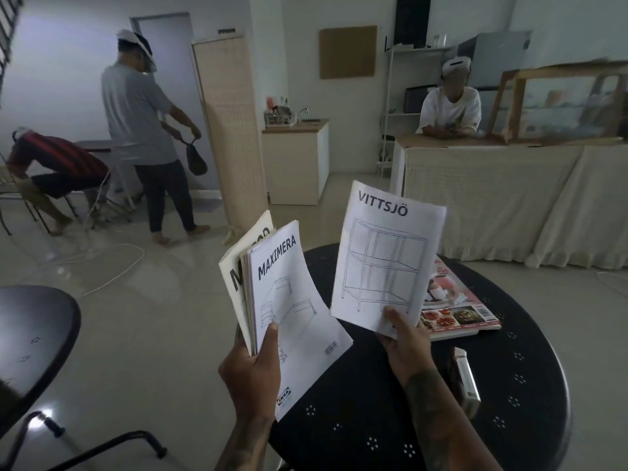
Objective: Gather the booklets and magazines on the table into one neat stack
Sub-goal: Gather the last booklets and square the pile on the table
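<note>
My left hand [251, 372] grips a fanned bundle of booklets [244, 277], with the white MAXIMERA booklet [295, 300] in front, held upright above the left edge of the round black table [373, 419]. My right hand [404, 341] holds the white VITTSJÖ booklet [387, 253] by its lower edge, raised over the table's middle. Behind that booklet, colourful food magazines [455, 311] lie flat on the table's far right. A small white-edged book [467, 379] lies beside my right forearm.
A black chair [30, 338] stands at the lower left. Three people are in the room: one bent over on a seat [51, 164], one standing [142, 130], one behind a cloth-covered counter [452, 107]. White cables [112, 266] lie across the tiled floor.
</note>
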